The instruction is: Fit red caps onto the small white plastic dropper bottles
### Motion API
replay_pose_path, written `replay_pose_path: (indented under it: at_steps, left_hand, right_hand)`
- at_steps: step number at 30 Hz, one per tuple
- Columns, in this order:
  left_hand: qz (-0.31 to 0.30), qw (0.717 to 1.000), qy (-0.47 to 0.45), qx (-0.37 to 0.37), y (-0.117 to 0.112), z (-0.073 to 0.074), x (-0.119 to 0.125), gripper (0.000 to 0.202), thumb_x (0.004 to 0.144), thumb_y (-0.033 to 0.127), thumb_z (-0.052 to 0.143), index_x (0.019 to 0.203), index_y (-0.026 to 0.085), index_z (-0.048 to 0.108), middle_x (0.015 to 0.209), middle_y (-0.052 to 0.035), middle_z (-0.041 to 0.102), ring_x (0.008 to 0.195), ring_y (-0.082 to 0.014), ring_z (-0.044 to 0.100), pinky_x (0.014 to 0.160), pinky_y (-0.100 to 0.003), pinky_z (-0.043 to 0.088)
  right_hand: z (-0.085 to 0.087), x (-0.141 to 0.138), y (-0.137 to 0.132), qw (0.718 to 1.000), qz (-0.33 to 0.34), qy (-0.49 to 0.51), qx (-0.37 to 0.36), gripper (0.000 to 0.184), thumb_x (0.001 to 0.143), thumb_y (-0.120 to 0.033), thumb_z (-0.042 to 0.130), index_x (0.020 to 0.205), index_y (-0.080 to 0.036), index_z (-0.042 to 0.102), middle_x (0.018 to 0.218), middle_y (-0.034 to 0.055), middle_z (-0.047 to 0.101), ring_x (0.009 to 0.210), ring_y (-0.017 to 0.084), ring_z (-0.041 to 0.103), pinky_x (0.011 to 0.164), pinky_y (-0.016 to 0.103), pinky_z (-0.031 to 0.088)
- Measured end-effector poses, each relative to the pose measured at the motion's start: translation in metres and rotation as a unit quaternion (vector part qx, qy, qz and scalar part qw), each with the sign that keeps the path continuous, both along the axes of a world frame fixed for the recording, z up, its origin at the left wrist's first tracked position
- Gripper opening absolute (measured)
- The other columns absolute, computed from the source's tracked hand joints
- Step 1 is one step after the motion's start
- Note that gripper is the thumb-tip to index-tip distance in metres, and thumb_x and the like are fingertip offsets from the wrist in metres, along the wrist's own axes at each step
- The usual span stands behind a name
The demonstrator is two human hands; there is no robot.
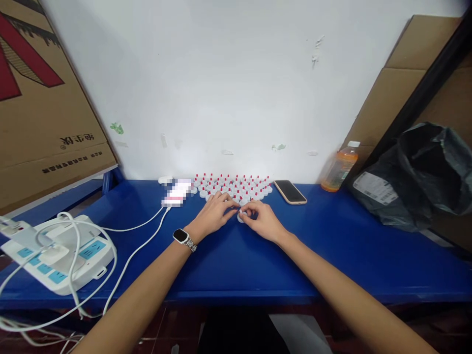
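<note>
Both hands meet over a small round white cap (pixel 241 219) at the front of a cluster of similar white caps with red tips (pixel 244 200). My right hand (pixel 264 221) is closed, thumb and fingers gripping the white cap from the right. From the left comes my left hand (pixel 214 214), its thumb and index finger pinched together at the cap's top; what lies between them is too small to make out. A watch (pixel 181 236) is on the left wrist. The fingers partly cover the front caps.
A lit phone (pixel 177 192) on a cable lies left of the cluster, a dark phone (pixel 289 191) right. The blue table (pixel 243 275) also bears a power strip (pixel 84 265) with tangled cables, an orange drink bottle (pixel 338 169) and a black plastic bag (pixel 401 196). A white wall stands behind.
</note>
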State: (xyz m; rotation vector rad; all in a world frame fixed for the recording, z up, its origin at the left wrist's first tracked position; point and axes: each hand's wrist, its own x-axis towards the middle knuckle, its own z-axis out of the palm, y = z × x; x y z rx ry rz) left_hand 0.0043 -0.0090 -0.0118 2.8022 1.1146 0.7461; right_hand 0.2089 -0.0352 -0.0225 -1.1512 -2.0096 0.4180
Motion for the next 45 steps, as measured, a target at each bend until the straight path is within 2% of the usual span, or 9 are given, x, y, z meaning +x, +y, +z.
replay_pose_path:
  at_steps: [5, 8, 13, 18, 23, 28, 35, 40, 45]
  left_hand:
    - [0.005, 1.0, -0.011, 0.015, 0.002, 0.007, -0.008, 0.028, 0.099, 0.038, 0.049, 0.115, 0.024, 0.067, 0.107, -0.0074, 0.061, 0.103, -0.0244, 0.051, 0.095, -0.041, 0.041]
    - [0.048, 0.998, -0.042, 0.024, 0.005, 0.012, -0.019, 0.029, 0.1, 0.035, 0.043, 0.111, 0.021, 0.066, 0.106, -0.0083, 0.061, 0.104, -0.0246, 0.052, 0.096, -0.041, 0.041]
    - [0.101, 0.994, -0.032, -0.013, 0.012, 0.008, -0.037, 0.027, 0.096, 0.039, 0.05, 0.099, 0.018, 0.066, 0.093, -0.008, 0.06, 0.091, -0.0244, 0.056, 0.085, -0.04, 0.044]
    - [0.076, 0.993, -0.057, -0.074, 0.017, 0.001, -0.039, 0.021, 0.093, 0.032, 0.052, 0.085, 0.018, 0.065, 0.082, -0.0057, 0.061, 0.077, -0.0197, 0.057, 0.072, -0.032, 0.042]
    - [0.032, 0.977, -0.153, -0.145, 0.008, 0.014, -0.031, 0.026, 0.094, 0.04, 0.053, 0.085, 0.018, 0.064, 0.075, -0.002, 0.063, 0.067, -0.0154, 0.055, 0.064, -0.028, 0.039]
    - [-0.058, 0.935, -0.28, -0.208, -0.007, 0.021, -0.01, 0.032, 0.094, 0.049, 0.055, 0.087, 0.017, 0.06, 0.08, -0.0012, 0.062, 0.072, -0.0137, 0.054, 0.066, -0.026, 0.041]
    - [-0.052, 0.972, -0.2, -0.109, -0.015, 0.019, 0.003, 0.035, 0.103, 0.041, 0.034, 0.078, 0.019, 0.046, 0.074, 0.0014, 0.05, 0.069, -0.0131, 0.045, 0.068, -0.028, 0.035]
    - [-0.01, 0.944, -0.291, -0.153, -0.017, 0.019, 0.016, 0.039, 0.102, 0.045, 0.032, 0.077, 0.019, 0.045, 0.071, 0.0026, 0.045, 0.067, -0.0128, 0.043, 0.065, -0.027, 0.034]
    - [0.037, 0.919, -0.347, -0.182, -0.016, 0.022, 0.027, 0.043, 0.098, 0.048, 0.036, 0.066, 0.02, 0.038, 0.062, 0.0041, 0.035, 0.059, -0.0113, 0.033, 0.057, -0.028, 0.029]
  right_hand:
    - [-0.004, -0.006, 0.005, 1.0, -0.014, -0.026, 0.006, 0.008, 0.082, -0.023, 0.064, 0.08, -0.021, 0.072, 0.07, -0.001, 0.065, 0.071, 0.015, 0.056, 0.07, 0.029, 0.04]
    - [-0.005, -0.007, 0.006, 0.999, -0.021, -0.035, 0.002, 0.008, 0.081, -0.024, 0.065, 0.081, -0.021, 0.072, 0.071, -0.0005, 0.066, 0.072, 0.016, 0.057, 0.07, 0.029, 0.04]
    - [-0.002, -0.004, 0.002, 0.997, -0.046, -0.058, 0.014, 0.008, 0.081, -0.024, 0.063, 0.079, -0.021, 0.071, 0.071, 0.0, 0.067, 0.073, 0.017, 0.057, 0.072, 0.031, 0.039]
    - [-0.001, -0.003, -0.002, 0.995, -0.072, -0.063, 0.01, 0.013, 0.083, -0.029, 0.063, 0.091, -0.022, 0.07, 0.07, -0.0005, 0.064, 0.077, 0.019, 0.058, 0.075, 0.033, 0.04]
    - [0.005, -0.007, -0.009, 0.991, -0.085, -0.02, 0.1, 0.022, 0.088, -0.034, 0.062, 0.106, -0.021, 0.065, 0.084, 0.0041, 0.065, 0.09, 0.023, 0.058, 0.085, 0.039, 0.043]
    - [0.013, -0.016, -0.017, 0.993, 0.023, 0.024, 0.11, 0.033, 0.093, -0.037, 0.058, 0.122, -0.022, 0.056, 0.112, 0.0084, 0.066, 0.098, 0.022, 0.06, 0.091, 0.039, 0.046]
    - [0.017, -0.018, -0.02, 0.994, 0.069, 0.052, 0.066, 0.019, 0.096, -0.033, 0.052, 0.11, -0.022, 0.058, 0.093, 0.0026, 0.065, 0.078, 0.016, 0.058, 0.075, 0.03, 0.047]
    - [0.025, -0.015, -0.019, 0.981, 0.028, -0.035, 0.188, 0.02, 0.095, -0.03, 0.052, 0.112, -0.02, 0.058, 0.1, 0.0081, 0.065, 0.092, 0.022, 0.057, 0.086, 0.038, 0.043]
    - [0.032, -0.018, -0.023, 0.968, -0.018, -0.112, 0.222, 0.022, 0.096, -0.029, 0.049, 0.113, -0.019, 0.059, 0.102, 0.0106, 0.066, 0.094, 0.025, 0.055, 0.084, 0.041, 0.038]
